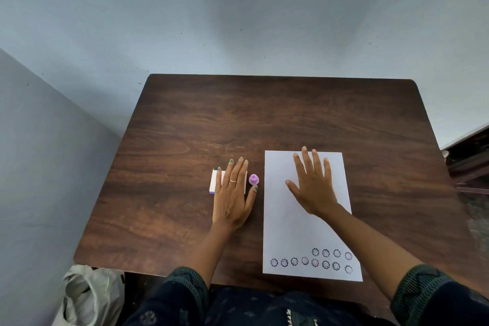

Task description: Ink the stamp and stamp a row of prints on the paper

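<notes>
A white sheet of paper lies on the dark wooden table, right of centre. Two rows of round dark prints run along its near edge. My right hand rests flat on the upper part of the paper, fingers spread, holding nothing. A small purple stamp stands upright on the table left of the paper. My left hand lies flat over a white ink pad box, which it mostly hides; its thumb is just below the stamp.
A light plastic bag sits on the floor by the table's near left corner. Grey walls close in behind and to the left. Dark furniture stands beyond the table's right edge.
</notes>
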Tool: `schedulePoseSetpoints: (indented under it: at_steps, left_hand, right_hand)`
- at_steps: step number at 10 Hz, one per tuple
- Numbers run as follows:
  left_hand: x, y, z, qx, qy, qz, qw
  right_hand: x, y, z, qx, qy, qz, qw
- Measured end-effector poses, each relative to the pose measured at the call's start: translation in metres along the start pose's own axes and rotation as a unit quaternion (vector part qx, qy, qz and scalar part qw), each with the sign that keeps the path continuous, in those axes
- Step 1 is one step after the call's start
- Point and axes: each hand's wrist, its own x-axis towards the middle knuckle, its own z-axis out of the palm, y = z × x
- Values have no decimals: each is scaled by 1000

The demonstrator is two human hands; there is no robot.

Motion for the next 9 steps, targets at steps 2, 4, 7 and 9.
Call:
schedulePoseSetpoints:
  at_steps: [2,4,7,9]
  left_hand:
    - [25,22,-4,44,8,20,999]
    - [28,39,-1,104,5,50,993]
    - [41,52,-11,145,6,55,988]
    - [92,67,-51,194,48,151,968]
  right_hand:
    - [0,-9,-13,-13,41,16,999]
    - [-3,-11,-22,1,53,8,999]
    - [5,0,-42,-17,79,-1,997]
    - [47,3,-93,-57,148,-64,985]
